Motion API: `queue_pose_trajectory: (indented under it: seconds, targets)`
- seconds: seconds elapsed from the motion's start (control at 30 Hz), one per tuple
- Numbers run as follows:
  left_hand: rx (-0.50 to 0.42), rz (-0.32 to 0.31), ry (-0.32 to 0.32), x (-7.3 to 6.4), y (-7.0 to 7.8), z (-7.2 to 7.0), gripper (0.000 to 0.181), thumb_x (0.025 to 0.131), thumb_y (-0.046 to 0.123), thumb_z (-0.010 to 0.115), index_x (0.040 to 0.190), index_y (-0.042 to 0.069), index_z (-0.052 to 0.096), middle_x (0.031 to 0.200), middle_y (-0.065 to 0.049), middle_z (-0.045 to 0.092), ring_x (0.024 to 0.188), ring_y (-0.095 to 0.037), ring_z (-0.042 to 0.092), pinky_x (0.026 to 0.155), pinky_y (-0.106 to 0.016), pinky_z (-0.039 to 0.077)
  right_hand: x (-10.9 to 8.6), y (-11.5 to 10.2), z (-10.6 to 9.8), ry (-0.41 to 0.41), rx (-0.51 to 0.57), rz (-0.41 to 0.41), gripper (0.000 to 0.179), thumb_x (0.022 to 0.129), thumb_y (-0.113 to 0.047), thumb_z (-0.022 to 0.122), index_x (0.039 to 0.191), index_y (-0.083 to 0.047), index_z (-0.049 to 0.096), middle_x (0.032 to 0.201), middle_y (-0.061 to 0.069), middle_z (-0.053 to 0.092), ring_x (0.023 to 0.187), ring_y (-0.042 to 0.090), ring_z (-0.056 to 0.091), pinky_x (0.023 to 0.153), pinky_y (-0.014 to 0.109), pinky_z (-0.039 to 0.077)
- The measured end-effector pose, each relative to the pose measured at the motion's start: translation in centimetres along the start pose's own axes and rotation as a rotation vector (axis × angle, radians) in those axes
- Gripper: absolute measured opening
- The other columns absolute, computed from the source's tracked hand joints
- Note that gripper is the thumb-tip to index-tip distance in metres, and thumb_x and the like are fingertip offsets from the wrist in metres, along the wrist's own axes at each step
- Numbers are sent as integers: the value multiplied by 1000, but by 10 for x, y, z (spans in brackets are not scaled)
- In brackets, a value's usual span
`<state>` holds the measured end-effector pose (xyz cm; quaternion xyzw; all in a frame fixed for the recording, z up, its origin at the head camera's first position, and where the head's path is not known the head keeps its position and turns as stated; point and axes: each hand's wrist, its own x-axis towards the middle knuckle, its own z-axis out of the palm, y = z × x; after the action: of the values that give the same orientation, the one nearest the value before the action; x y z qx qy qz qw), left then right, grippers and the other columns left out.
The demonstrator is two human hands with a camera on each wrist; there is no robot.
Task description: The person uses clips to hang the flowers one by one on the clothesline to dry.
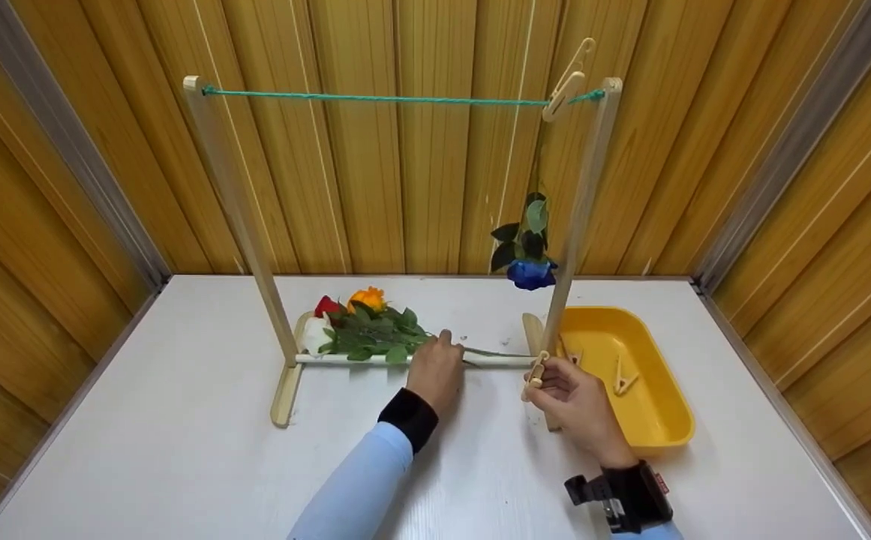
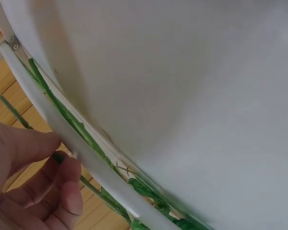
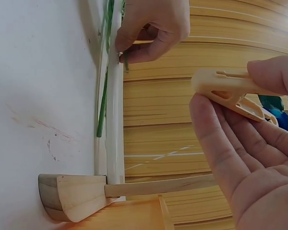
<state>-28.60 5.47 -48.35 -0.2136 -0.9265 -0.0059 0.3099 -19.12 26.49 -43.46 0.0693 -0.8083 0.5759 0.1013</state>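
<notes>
My left hand [image 1: 439,369] is at the frame's white crossbar [image 1: 499,362]. Its thumb and fingers pinch a thin green stem [image 2: 89,186], plain in the left wrist view. Other rose stems [image 2: 62,110] lie along the far side of the bar. At their leafy end are a red rose [image 1: 326,306], an orange rose [image 1: 367,300] and a white rose [image 1: 316,337]. My right hand [image 1: 576,401] holds a beige clothespin [image 3: 230,91] between thumb and fingers, beside the right post's foot. Overhead, a blue rose [image 1: 531,274] hangs head down from another clothespin [image 1: 563,96].
A green cord [image 1: 375,98] spans the left wooden post [image 1: 236,202] and right post [image 1: 584,202]. Behind my right hand stands a yellow basin [image 1: 668,379] holding a few clothespins [image 1: 624,379]. Wood-patterned walls [image 1: 435,187] enclose the white table [image 1: 142,390].
</notes>
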Motion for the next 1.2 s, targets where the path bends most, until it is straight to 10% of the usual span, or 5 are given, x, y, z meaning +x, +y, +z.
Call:
queue_pose_trajectory:
  seconds: [0.33,0.8,1.2]
  targets:
    - [-465,-145,0,-2,-15,-15,20,86,-14,64,87,1,77,84,-12,68,72,-28,71,61,-38,59,0,1,1,-3,-10,12,28,86,5,78,111,5,68,98,13,72,89,15,70,80,22,59]
    - [-470,-41,157,-17,-21,-30,16,86,-12,72,87,3,76,91,-10,70,77,-24,72,63,-31,59,-1,1,2,-4,-6,6,28,85,5,79,112,4,69,98,12,72,89,15,70,80,21,59]
    - [-568,53,104,-44,-21,-53,18,86,-14,72,92,2,78,94,-10,71,85,-23,73,72,-28,60,-1,1,1,-7,-9,17,29,86,5,78,113,3,69,97,11,72,89,15,69,80,21,58]
